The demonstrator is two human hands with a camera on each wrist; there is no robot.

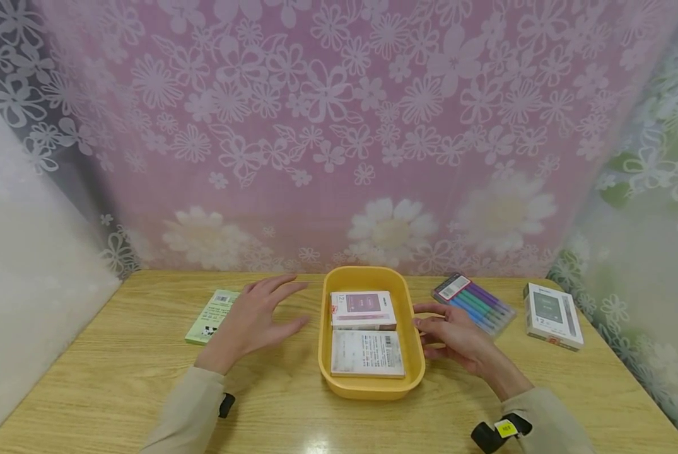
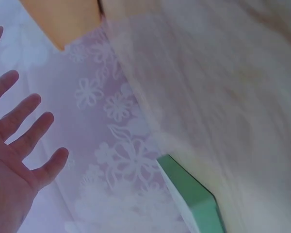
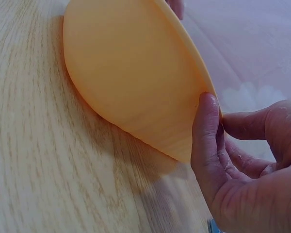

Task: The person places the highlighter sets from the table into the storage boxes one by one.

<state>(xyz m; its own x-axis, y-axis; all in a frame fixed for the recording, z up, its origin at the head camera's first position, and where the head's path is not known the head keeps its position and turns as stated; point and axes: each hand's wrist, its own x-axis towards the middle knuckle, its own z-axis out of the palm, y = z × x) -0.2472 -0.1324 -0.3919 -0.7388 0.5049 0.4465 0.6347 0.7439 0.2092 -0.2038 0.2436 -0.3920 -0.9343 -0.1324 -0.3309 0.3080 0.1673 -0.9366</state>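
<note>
A yellow plastic basket (image 1: 371,392) stands on the wooden table in the head view. Inside lie a white box with a purple panel (image 1: 364,309) and, nearer me, a pale box with printed text and a barcode (image 1: 367,354). My right hand (image 1: 455,334) pinches the basket's right rim; the right wrist view has one fingertip against the outer wall and another digit at the rim's edge. Spread and holding nothing, my left hand (image 1: 259,321) hovers left of the basket. It partly covers a light green box with a cow picture (image 1: 210,315).
Right of the basket lies a clear pack of coloured pens (image 1: 475,304), close behind my right hand. Farther right is a white box with a dark green panel (image 1: 553,315). A flowered pink curtain (image 1: 327,126) hangs along the table's back edge.
</note>
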